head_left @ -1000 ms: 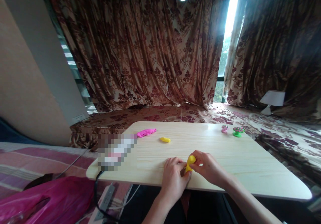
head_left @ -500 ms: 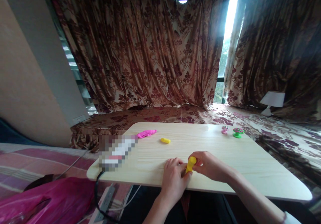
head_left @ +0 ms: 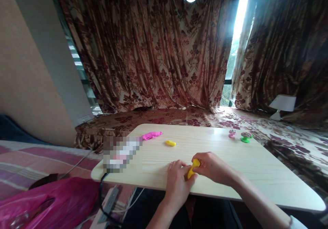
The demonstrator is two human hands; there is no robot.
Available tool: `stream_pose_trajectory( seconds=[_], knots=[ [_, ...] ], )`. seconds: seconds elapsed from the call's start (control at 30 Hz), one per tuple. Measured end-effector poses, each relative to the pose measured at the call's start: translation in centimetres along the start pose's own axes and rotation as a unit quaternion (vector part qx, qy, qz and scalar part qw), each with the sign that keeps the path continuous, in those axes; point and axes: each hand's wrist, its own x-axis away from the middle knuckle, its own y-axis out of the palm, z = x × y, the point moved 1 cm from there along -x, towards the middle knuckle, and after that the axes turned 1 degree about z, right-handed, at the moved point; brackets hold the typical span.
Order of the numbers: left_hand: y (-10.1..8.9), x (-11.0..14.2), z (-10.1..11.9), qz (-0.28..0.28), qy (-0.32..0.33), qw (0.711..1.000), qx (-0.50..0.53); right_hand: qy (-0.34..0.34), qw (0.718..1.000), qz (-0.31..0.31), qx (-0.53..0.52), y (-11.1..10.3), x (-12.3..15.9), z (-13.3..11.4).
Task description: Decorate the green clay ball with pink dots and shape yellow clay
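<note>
Near the front edge of the light wooden table (head_left: 153,169), both hands grip a yellow lump of what looks like modelling clay (head_left: 195,162). My left hand (head_left: 178,182) rests low on the tabletop, its thumb and fingers closed round the lower end of the lump. From the right, my right hand (head_left: 212,167) pinches the upper part between thumb and fingers. Part of the lump is hidden by the fingers. Farther back lies a smaller yellow piece (head_left: 171,143), touched by neither hand. A long, crumpled pink piece (head_left: 151,135) lies to its left.
At the table's far right stand a small pink figure (head_left: 232,133) and a green one with a dotted top (head_left: 246,137). A blurred-out object (head_left: 123,155) with a black cable occupies the left edge. Beyond are curtains (head_left: 153,51) and a white lamp (head_left: 283,103).
My right thumb and fingers have closed over more of the yellow lump's top, and the lump leans and shows less. My left hand stays nearly in place. The whole view has shifted slightly.
</note>
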Motion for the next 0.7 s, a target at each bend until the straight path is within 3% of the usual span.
stream_pose_trajectory(
  seconds=[0.47, 0.7],
  knots=[
    [-0.4, 0.7, -0.1, 0.000, -0.002, 0.998, -0.060, -0.017, 0.999, 0.022, 0.023, 1.3, -0.3, -1.4],
    [-0.9, 0.9, 0.0, -0.010, -0.002, 0.999, -0.038, -0.023, 0.998, -0.007, -0.061, 0.3, 0.4, -0.8]
  ],
)
